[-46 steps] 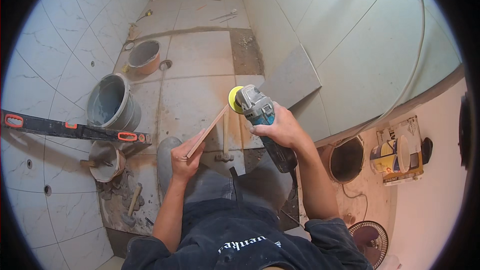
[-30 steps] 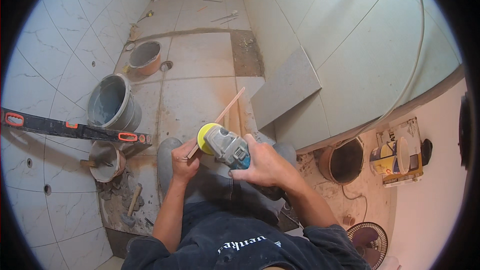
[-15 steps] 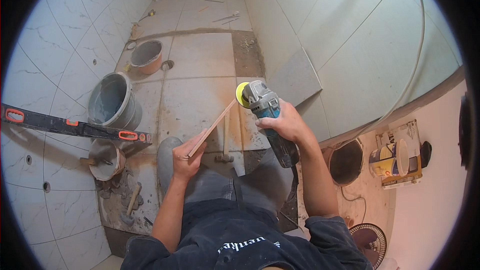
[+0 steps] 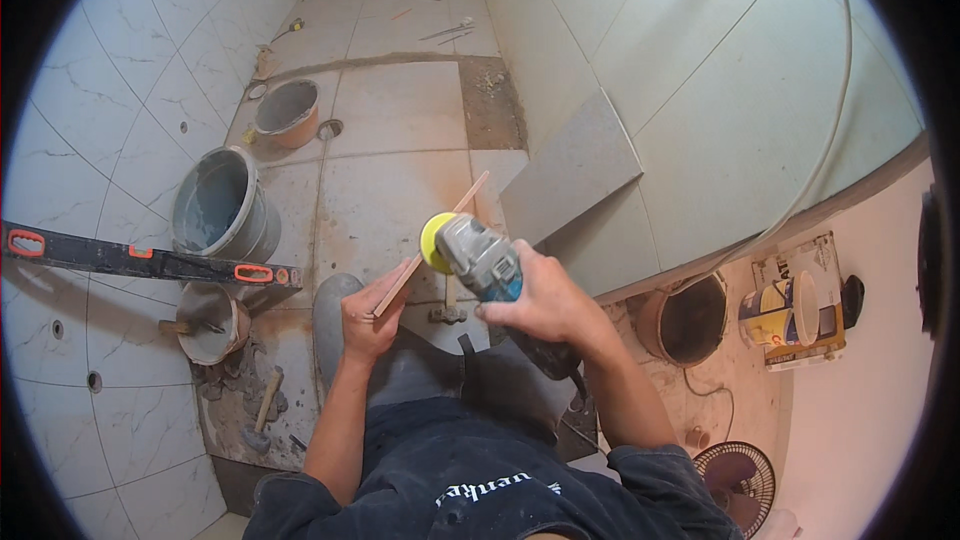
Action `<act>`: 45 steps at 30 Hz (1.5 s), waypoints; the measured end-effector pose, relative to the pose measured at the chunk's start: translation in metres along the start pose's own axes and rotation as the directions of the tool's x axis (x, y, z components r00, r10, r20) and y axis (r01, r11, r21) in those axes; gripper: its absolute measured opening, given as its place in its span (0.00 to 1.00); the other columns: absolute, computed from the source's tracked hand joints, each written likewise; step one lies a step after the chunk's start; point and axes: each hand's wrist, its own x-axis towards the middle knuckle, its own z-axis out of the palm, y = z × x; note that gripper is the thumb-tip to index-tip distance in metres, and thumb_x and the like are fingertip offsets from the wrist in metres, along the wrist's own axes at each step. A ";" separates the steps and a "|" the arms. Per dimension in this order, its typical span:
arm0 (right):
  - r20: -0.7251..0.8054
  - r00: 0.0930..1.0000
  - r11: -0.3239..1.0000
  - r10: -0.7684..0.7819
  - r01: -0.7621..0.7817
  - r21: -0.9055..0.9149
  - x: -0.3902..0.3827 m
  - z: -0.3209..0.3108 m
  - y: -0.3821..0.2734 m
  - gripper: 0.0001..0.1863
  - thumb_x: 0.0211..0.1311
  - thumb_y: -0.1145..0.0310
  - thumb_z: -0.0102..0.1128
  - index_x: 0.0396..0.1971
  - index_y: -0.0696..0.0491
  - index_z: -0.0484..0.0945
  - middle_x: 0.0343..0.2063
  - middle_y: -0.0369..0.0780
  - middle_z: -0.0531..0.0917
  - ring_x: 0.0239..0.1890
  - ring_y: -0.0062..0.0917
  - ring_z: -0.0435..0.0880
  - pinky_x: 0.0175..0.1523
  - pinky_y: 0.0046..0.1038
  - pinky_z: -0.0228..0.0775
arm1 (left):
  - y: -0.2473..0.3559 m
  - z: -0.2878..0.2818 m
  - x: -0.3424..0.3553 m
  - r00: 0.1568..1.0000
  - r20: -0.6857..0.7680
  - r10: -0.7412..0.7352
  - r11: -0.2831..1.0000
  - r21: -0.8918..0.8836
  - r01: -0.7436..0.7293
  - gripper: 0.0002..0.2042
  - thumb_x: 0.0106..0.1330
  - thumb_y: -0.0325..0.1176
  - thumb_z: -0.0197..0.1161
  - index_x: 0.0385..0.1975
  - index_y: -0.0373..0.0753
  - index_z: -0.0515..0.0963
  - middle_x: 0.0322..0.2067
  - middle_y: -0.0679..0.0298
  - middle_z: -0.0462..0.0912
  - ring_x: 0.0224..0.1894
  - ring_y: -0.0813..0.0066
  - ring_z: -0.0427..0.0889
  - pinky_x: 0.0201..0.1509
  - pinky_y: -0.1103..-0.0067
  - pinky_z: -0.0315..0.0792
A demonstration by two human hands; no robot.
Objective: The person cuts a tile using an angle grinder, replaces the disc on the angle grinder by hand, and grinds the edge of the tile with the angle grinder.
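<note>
My left hand (image 4: 370, 325) grips the lower end of a narrow tile piece (image 4: 473, 192), seen almost edge-on and slanting up to the right. In my right hand (image 4: 548, 298) is an angle grinder (image 4: 470, 250) with a grey head and a dark teal body. Its yellow disc (image 4: 432, 242) meets or nearly meets the tile's edge about midway along; contact cannot be made out. Below the grinder head, a hammer (image 4: 448, 314) lies on the floor between my legs, partly hidden.
A black spirit level (image 4: 190, 265) crosses at left beside a grey bucket (image 4: 262, 230). An orange tub (image 4: 295, 135) stands farther off; a mortar tub (image 4: 240, 325) and a mallet (image 4: 265, 400) are nearer. A loose tile (image 4: 575, 170) leans on the right wall. A fan (image 4: 735, 490) stands lower right.
My right hand has brought the grinder left and nearer to me, its disc passing from the tile's far end to its middle. My left hand stays nearly in place.
</note>
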 end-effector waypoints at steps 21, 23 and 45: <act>-0.118 0.993 0.995 -0.015 0.027 0.094 0.049 -0.046 0.038 0.31 0.44 0.56 0.77 0.46 0.61 0.80 0.36 0.47 0.87 0.38 0.34 0.86 0.48 0.36 0.78 | 0.005 0.004 0.002 0.999 -0.033 -0.022 1.000 -0.009 0.022 0.21 0.64 0.19 0.68 0.58 0.37 0.84 0.47 0.51 0.90 0.46 0.65 0.92 0.50 0.78 0.81; -0.116 0.993 0.995 -0.012 0.023 0.099 0.046 -0.042 0.038 0.32 0.44 0.56 0.77 0.46 0.61 0.80 0.36 0.48 0.87 0.39 0.35 0.86 0.49 0.36 0.78 | 0.004 0.004 0.002 0.999 -0.037 -0.008 1.000 -0.007 0.008 0.21 0.64 0.19 0.68 0.58 0.37 0.84 0.47 0.51 0.90 0.46 0.65 0.92 0.51 0.77 0.81; -0.107 0.992 0.997 -0.061 0.065 0.034 0.019 -0.016 0.030 0.39 0.43 0.54 0.78 0.51 0.65 0.76 0.39 0.53 0.87 0.43 0.40 0.87 0.52 0.37 0.78 | 0.002 0.007 0.000 1.000 -0.013 0.017 1.000 0.000 -0.017 0.21 0.64 0.20 0.67 0.58 0.37 0.84 0.49 0.50 0.89 0.50 0.61 0.91 0.54 0.75 0.81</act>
